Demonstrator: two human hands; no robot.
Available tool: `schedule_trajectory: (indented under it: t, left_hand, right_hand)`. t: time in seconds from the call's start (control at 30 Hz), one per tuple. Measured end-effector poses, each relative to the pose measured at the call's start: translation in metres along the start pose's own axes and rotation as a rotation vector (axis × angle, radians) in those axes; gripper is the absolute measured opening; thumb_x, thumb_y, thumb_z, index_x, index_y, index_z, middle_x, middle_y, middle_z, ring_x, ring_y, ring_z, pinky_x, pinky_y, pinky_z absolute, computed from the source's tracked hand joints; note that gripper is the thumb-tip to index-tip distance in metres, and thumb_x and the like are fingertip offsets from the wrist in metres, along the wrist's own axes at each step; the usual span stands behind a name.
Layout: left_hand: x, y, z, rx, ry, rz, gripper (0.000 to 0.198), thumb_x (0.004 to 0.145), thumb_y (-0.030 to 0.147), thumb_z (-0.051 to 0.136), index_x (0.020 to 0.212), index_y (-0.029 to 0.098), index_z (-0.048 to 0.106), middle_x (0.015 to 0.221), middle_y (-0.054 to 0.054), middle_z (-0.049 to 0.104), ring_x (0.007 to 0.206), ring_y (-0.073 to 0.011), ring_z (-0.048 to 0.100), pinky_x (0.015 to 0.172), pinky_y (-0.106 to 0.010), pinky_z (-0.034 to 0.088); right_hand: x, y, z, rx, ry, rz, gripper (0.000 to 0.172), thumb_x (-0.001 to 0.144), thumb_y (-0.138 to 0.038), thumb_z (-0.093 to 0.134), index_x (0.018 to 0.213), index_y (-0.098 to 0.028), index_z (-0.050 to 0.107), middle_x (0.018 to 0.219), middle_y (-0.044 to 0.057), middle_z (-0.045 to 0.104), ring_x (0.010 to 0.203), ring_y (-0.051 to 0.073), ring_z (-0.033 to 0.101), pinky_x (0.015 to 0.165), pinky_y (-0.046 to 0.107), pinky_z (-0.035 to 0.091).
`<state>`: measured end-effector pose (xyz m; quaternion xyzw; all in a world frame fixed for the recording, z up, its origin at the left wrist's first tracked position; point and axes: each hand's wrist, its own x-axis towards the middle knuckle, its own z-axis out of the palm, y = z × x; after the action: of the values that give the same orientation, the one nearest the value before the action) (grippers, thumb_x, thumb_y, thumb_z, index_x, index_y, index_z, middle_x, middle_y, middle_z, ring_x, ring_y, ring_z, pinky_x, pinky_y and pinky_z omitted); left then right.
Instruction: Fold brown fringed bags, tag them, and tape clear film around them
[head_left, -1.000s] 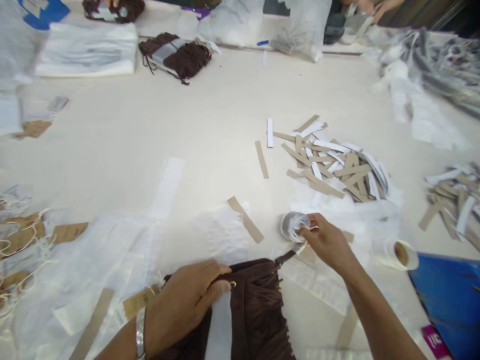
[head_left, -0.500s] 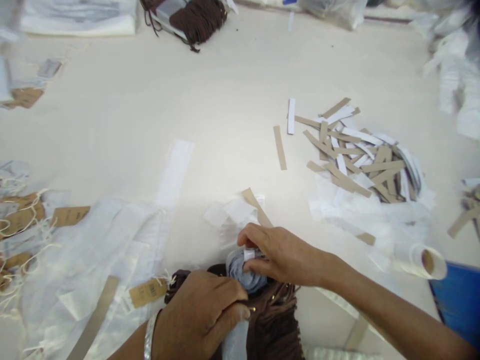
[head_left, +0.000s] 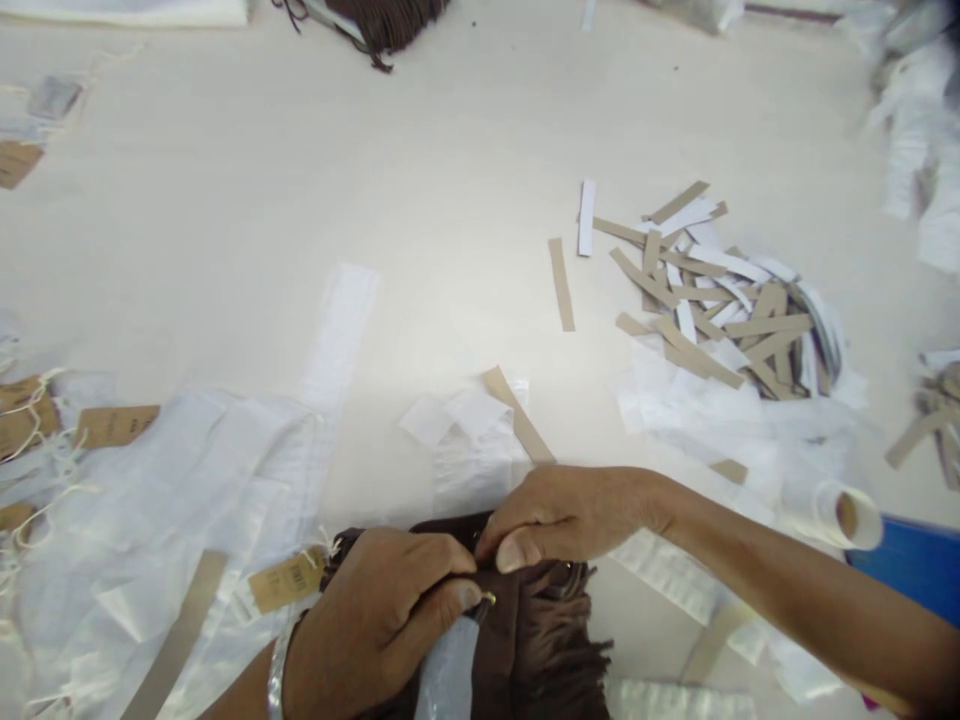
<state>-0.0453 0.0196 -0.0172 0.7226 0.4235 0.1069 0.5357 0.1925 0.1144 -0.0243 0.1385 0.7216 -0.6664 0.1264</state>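
A dark brown fringed bag [head_left: 544, 645] lies at the near edge, its fringe spreading to the right. My left hand [head_left: 382, 610], with a silver bangle at the wrist, is closed on the bag's upper edge beside a small gold-coloured metal piece [head_left: 489, 598]. Close by, my right hand [head_left: 574, 515] pinches the same edge, thumb and fingers together. Below the left thumb, a pale plastic-like strip [head_left: 448, 675] lies against the bag. A tan paper tag [head_left: 289, 578] on a string sticks out at the bag's left side. The bag's inside is hidden.
Right of centre is a pile of grey and white card strips [head_left: 720, 300]. A white roll [head_left: 829, 515] lies nearer, by a blue flat thing [head_left: 911, 565]. Clear plastic bags [head_left: 202, 470] and tan tags [head_left: 116, 425] cover the left. Another brown fringed item [head_left: 390, 25] lies at the back.
The grey-blue bundle with a white piece, held by my right hand at the bag's opening, is out of sight. My right hand has moved down onto the bag's edge. The view has shifted slightly.
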Motion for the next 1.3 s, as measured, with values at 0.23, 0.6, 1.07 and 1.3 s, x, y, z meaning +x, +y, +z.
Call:
schedule_trajectory:
  t: [0.23, 0.6, 1.07, 1.3]
  left_hand:
    - [0.011, -0.009, 0.005, 0.042, 0.015, -0.094, 0.018, 0.097, 0.032, 0.044, 0.09, 0.024, 0.059, 0.077, 0.004, 0.065, 0.072, -0.0121, 0.06, 0.067, -0.025, 0.037]
    - [-0.046, 0.003, 0.045, 0.457, 0.685, -0.085, 0.038, 0.097, 0.021, 0.035, 0.134, 0.015, 0.04, 0.138, -0.013, 0.047, 0.132, -0.0225, 0.04, 0.109, -0.045, 0.035]
    - [-0.091, -0.021, 0.119, 0.916, 0.573, -0.025, 0.067, 0.095, 0.044, 0.04, 0.151, 0.016, 0.017, 0.16, -0.009, 0.01, 0.147, -0.0294, 0.002, 0.118, -0.055, 0.005]
    - [-0.088, -0.022, 0.114, 0.938, 0.551, 0.015, 0.068, 0.093, 0.046, 0.041, 0.151, 0.016, 0.02, 0.16, -0.008, 0.011, 0.146, -0.0312, 0.004, 0.117, -0.055, 0.006]
  right_hand:
    - [0.008, -0.001, 0.036, -0.422, 0.263, 0.083, 0.056, 0.085, -0.063, 0.052, 0.106, -0.013, 0.064, 0.085, 0.011, 0.068, 0.083, 0.024, 0.063, 0.079, 0.036, 0.046]
    - [-0.001, -0.025, 0.139, -0.758, 0.944, 0.192, 0.062, 0.094, -0.034, 0.049, 0.148, -0.018, 0.024, 0.149, 0.015, 0.035, 0.138, 0.029, 0.032, 0.108, 0.05, 0.038]
    - [0.007, 0.029, 0.183, -0.996, 1.038, 0.06, 0.057, 0.097, -0.041, 0.041, 0.147, -0.014, 0.031, 0.152, 0.014, 0.031, 0.144, 0.026, 0.02, 0.115, 0.051, 0.027]
    - [0.01, 0.029, 0.198, -1.077, 1.145, 0.138, 0.057, 0.097, -0.043, 0.039, 0.144, -0.012, 0.036, 0.151, 0.016, 0.033, 0.143, 0.03, 0.022, 0.114, 0.053, 0.024]
